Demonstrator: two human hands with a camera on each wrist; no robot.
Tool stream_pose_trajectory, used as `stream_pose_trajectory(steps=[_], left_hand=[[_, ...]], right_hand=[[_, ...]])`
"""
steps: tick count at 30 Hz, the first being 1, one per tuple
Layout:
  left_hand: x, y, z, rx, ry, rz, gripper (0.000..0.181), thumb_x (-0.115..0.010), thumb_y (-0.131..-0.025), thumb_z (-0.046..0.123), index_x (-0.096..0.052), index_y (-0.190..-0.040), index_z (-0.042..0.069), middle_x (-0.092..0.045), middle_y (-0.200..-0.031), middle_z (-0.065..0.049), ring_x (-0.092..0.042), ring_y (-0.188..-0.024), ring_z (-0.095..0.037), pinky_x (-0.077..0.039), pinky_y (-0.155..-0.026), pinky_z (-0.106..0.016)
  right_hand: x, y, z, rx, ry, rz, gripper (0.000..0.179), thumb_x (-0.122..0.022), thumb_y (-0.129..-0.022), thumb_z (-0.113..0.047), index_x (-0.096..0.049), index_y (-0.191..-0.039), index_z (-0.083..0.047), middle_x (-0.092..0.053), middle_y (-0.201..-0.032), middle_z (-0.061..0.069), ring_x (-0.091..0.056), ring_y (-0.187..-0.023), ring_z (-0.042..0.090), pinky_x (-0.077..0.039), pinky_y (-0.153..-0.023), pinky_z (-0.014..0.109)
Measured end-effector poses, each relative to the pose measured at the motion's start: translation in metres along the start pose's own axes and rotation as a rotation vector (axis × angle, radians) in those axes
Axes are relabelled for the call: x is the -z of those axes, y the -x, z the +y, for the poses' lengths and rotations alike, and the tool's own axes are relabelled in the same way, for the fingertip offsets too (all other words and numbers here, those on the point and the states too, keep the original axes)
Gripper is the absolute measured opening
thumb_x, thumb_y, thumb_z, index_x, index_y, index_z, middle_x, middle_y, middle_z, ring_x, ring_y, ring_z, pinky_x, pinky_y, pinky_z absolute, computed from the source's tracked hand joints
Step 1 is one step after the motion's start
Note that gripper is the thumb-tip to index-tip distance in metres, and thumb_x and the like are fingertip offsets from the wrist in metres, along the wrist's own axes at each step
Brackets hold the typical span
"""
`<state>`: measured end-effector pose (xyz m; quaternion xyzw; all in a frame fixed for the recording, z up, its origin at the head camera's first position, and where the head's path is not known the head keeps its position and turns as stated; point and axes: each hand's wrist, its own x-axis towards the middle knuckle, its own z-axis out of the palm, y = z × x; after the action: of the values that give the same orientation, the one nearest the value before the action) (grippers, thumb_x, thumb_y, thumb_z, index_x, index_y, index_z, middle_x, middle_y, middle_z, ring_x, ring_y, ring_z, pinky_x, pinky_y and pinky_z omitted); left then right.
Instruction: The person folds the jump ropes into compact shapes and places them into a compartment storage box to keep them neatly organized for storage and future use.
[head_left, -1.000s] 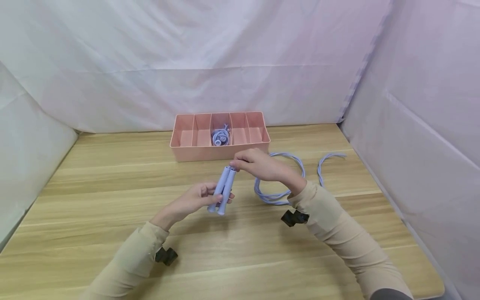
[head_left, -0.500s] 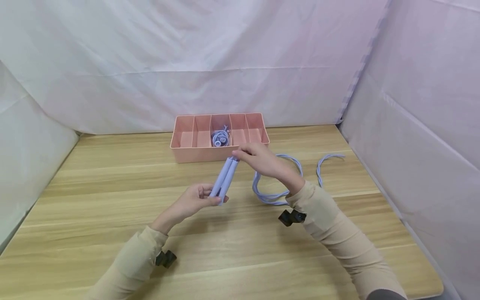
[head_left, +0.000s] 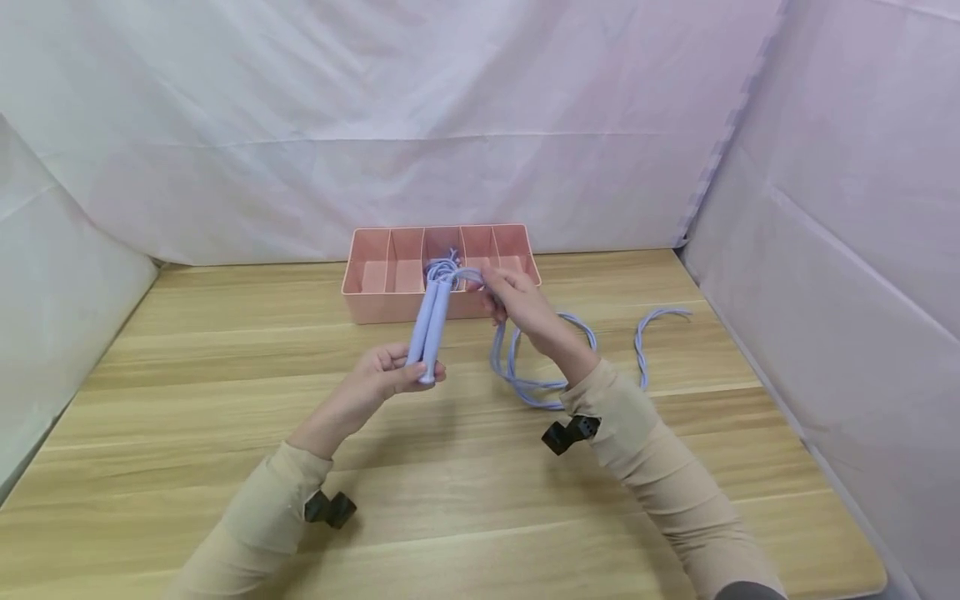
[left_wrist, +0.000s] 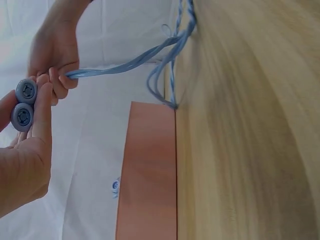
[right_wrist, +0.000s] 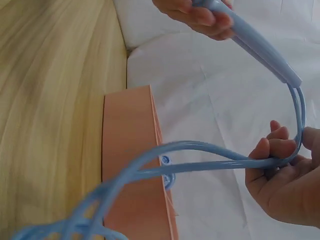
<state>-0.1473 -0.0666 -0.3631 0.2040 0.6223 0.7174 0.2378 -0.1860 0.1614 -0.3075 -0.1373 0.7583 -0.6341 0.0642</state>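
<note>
Above the wooden table (head_left: 450, 517), near the pink divided box (head_left: 375, 310), the left hand (head_left: 378, 377) grips two blue handles (head_left: 431, 325) side by side by their near ends. The right hand (head_left: 517, 302) has its fingers curled round the cords (right_wrist: 215, 165) from their far ends, which trail down to loops on the table (another blue bundle (head_left: 441, 267) sits in the box's middle compartment).

You're having a wood-grain table (head_left: 465, 508) before you; a pink divided box (head_left: 386, 309) is standing near its far edge; loops of blue rope (head_left: 534, 384) are lying right of it, nearer you; farther right, a curving rope end (head_left: 640, 340) is resting.
</note>
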Motion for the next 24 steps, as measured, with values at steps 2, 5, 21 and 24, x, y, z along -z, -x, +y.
stream_pose_trajectory(steps=[2,5,21,24], left_hand=[[0.001,-0.002,0.004,-0.023,0.073,0.018,0.028,-0.048,-0.092,0.003,-0.049,-0.115,-0.012,-0.069,-0.092,0.001,-0.063,-0.094,-0.014,-0.048,-0.088,-0.03],[0.002,-0.004,0.01,-0.072,0.179,0.038,0.019,-0.045,-0.092,-0.001,-0.056,-0.108,0.001,-0.069,-0.09,0.0,-0.064,-0.092,-0.013,-0.049,-0.086,-0.028],[0.021,0.004,0.035,-0.245,0.488,0.216,0.025,-0.041,-0.094,0.0,-0.064,-0.099,0.006,-0.068,-0.092,-0.006,-0.065,-0.09,-0.015,-0.047,-0.088,-0.027],[0.023,0.006,0.037,-0.254,0.521,0.273,0.022,-0.044,-0.093,0.002,-0.065,-0.096,0.005,-0.069,-0.09,-0.007,-0.065,-0.088,-0.016,-0.047,-0.088,-0.027]], right_hand=[[-0.002,-0.002,0.003,0.005,-0.065,0.013,0.037,-0.031,-0.099,-0.03,-0.056,-0.096,-0.002,-0.043,-0.061,-0.001,-0.035,-0.05,0.008,-0.038,-0.052,0.02],[-0.006,-0.004,0.006,0.021,-0.139,0.021,0.039,-0.03,-0.1,-0.028,-0.053,-0.103,0.004,-0.043,-0.059,-0.004,-0.035,-0.048,0.007,-0.037,-0.051,0.019],[-0.018,0.001,0.03,0.192,0.075,0.085,0.025,-0.044,-0.096,-0.012,-0.057,-0.102,0.008,-0.053,-0.07,0.014,-0.036,-0.046,0.005,-0.028,-0.04,0.017],[-0.016,0.004,0.034,0.292,0.267,0.101,0.022,-0.048,-0.094,-0.012,-0.063,-0.096,0.004,-0.057,-0.072,0.016,-0.035,-0.048,0.008,-0.029,-0.043,0.019]])
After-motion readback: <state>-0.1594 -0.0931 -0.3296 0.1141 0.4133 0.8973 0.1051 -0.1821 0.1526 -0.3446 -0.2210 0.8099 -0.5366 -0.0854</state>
